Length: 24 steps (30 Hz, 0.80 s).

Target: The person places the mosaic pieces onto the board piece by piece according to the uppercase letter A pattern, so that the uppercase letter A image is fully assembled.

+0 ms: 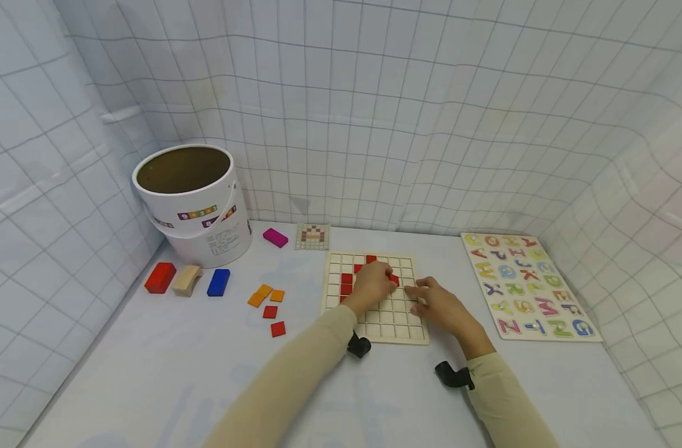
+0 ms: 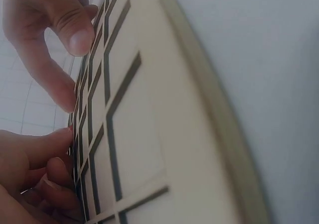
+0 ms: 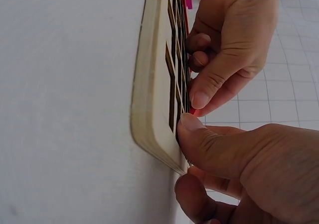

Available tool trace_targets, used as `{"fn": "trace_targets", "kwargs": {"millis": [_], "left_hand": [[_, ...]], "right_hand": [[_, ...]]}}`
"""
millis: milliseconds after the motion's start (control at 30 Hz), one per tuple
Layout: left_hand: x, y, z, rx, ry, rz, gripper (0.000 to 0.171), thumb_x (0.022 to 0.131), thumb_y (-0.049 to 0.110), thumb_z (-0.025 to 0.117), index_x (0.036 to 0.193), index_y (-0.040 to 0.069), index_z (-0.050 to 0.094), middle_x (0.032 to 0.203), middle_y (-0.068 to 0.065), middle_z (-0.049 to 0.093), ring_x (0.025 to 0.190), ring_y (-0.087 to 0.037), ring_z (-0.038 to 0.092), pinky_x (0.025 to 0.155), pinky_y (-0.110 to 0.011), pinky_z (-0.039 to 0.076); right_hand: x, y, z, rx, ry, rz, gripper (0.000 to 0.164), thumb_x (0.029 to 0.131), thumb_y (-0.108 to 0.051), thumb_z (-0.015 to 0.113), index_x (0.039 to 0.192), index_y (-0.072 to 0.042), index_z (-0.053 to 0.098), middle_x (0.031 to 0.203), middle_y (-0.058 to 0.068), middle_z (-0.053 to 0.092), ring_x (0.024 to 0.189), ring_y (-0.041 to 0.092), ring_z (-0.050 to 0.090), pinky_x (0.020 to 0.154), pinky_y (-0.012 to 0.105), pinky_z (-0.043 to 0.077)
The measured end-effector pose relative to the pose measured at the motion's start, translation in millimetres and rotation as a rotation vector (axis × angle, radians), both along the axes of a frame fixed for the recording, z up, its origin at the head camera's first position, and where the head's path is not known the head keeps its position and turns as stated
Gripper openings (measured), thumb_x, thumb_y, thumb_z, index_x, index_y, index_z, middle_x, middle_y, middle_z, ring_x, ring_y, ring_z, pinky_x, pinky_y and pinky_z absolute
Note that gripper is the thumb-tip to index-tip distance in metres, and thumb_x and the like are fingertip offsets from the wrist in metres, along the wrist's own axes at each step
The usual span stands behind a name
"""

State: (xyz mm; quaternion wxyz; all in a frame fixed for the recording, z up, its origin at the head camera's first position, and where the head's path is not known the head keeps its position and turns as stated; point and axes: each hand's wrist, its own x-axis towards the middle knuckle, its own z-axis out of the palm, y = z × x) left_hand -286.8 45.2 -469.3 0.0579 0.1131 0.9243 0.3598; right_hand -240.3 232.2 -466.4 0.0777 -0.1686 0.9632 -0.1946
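A wooden grid board lies on the table with several red square tiles in its cells. My left hand reaches over the board and pinches a red tile between thumb and fingers, down at the grid. A bit of that tile's red also shows under the left hand in the right wrist view. My right hand rests at the board's right side, thumb and forefinger spread apart and touching it. In the left wrist view the right thumb lies against the grid.
Loose orange tiles and red tiles lie left of the board. Behind it sits a small pattern card. Red, wooden, blue and magenta blocks lie near a white bucket. At right is an alphabet board.
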Motion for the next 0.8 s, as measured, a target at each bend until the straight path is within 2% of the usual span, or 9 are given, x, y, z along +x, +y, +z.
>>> {"fn": "trace_targets", "kwargs": {"millis": [200,400,500,633,733,800], "left_hand": [[2.5,-1,-0.9,0.018,0.0,-0.018,0.035,0.092,0.01,0.073,0.127,0.006,0.069,0.104,-0.003,0.074,0.094,-0.017,0.065,0.09,-0.035,0.055],[2.8,-3,-1.9,0.017,0.019,-0.054,0.032,0.094,0.009,0.07,0.125,0.007,0.071,0.098,0.0,0.072,0.093,-0.016,0.063,0.088,-0.032,0.053],[2.6,-6,-2.8,0.024,0.029,-0.085,0.033,0.095,0.009,0.068,0.127,0.008,0.07,0.103,0.0,0.073,0.098,-0.016,0.065,0.09,-0.032,0.053],[3.7,-12,-2.5,0.031,0.029,-0.15,0.034,0.098,0.01,0.063,0.131,0.01,0.068,0.122,-0.003,0.072,0.113,-0.018,0.066,0.096,-0.034,0.053],[6.4,-25,4.2,0.027,0.028,-0.199,0.034,0.1,0.014,0.061,0.133,0.011,0.067,0.133,-0.005,0.067,0.123,-0.022,0.063,0.102,-0.039,0.051],[8.9,-40,11.2,0.042,0.028,-0.213,0.034,0.101,0.017,0.061,0.134,0.011,0.067,0.136,-0.006,0.065,0.123,-0.025,0.063,0.102,-0.042,0.05]], "right_hand": [[0.1,-1,1.5,0.01,0.0,-0.002,0.051,0.096,-0.02,0.071,0.144,-0.007,0.058,0.146,0.024,0.049,0.122,0.043,0.059,0.099,0.058,0.048],[1.1,0,3.7,0.0,-0.009,-0.014,0.052,0.096,-0.019,0.071,0.144,-0.005,0.058,0.147,0.024,0.049,0.128,0.044,0.055,0.102,0.059,0.046],[1.1,0,3.6,0.005,-0.008,-0.018,0.051,0.096,-0.02,0.071,0.144,-0.005,0.058,0.148,0.023,0.049,0.128,0.044,0.056,0.102,0.058,0.046],[0.6,0,3.2,0.012,-0.002,-0.018,0.051,0.096,-0.02,0.072,0.143,-0.005,0.058,0.147,0.023,0.049,0.125,0.043,0.058,0.101,0.058,0.047],[0.1,0,2.3,0.013,-0.002,-0.018,0.052,0.096,-0.02,0.072,0.144,-0.005,0.058,0.146,0.023,0.05,0.123,0.042,0.06,0.101,0.057,0.047],[0.0,0,2.3,0.014,-0.001,-0.018,0.053,0.096,-0.021,0.072,0.144,-0.005,0.057,0.147,0.022,0.05,0.122,0.041,0.06,0.101,0.057,0.048]]}}
